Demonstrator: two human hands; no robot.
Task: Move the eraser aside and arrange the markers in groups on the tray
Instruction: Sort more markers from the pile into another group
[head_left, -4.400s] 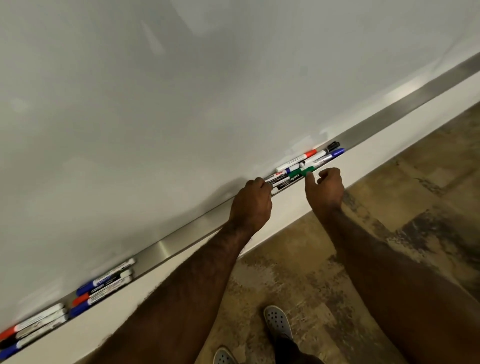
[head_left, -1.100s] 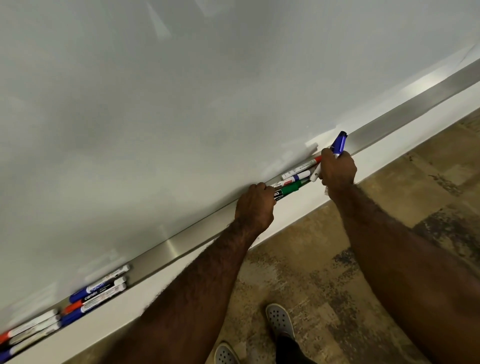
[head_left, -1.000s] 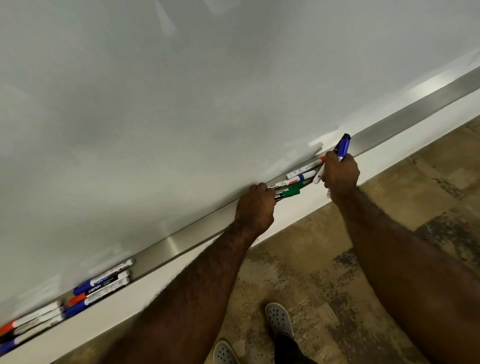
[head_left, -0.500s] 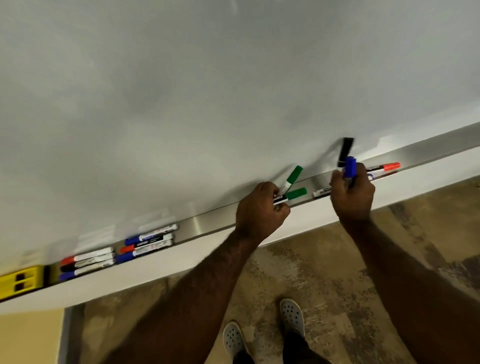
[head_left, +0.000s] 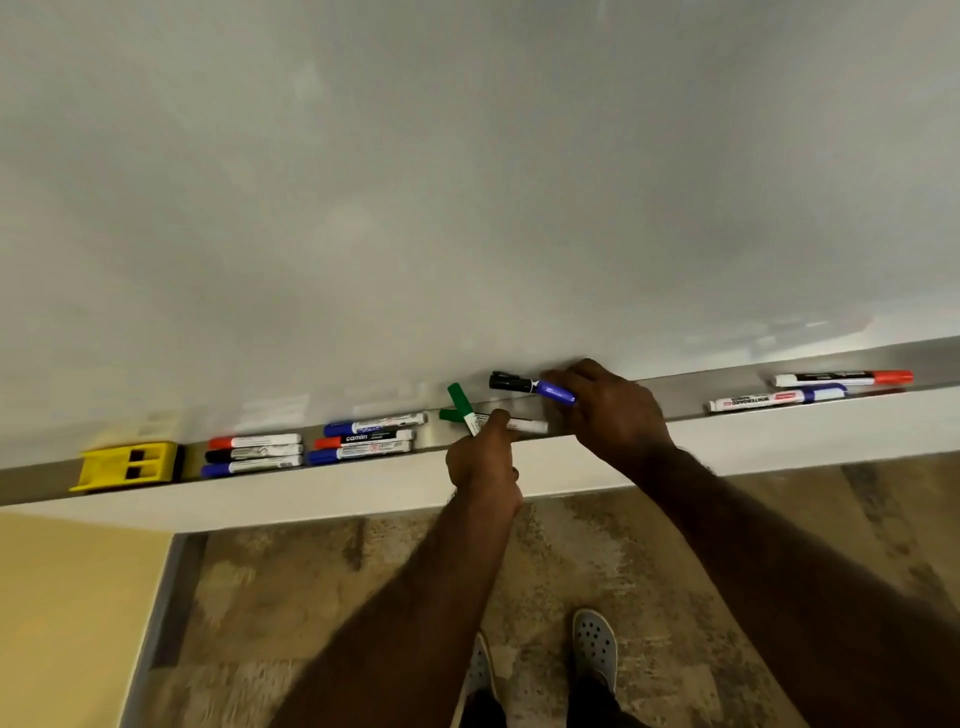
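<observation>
A metal tray runs along the whiteboard's bottom edge. My left hand grips two green-capped markers over the tray's middle. My right hand holds a black marker and a blue marker just above the tray, caps pointing left. The yellow eraser sits at the tray's far left. Beside it lie a group of three markers and another group of three markers. A red-capped marker and a blue-capped marker rest on the right.
The whiteboard fills the upper view. Below the tray is a white wall strip, a yellow wall at lower left, and a mottled brown floor where my two shoes stand.
My view has swung left, bringing the eraser into sight. My left hand lifted two green markers and my right hand carried the black and blue ones leftward, leaving a red and a blue marker behind.
</observation>
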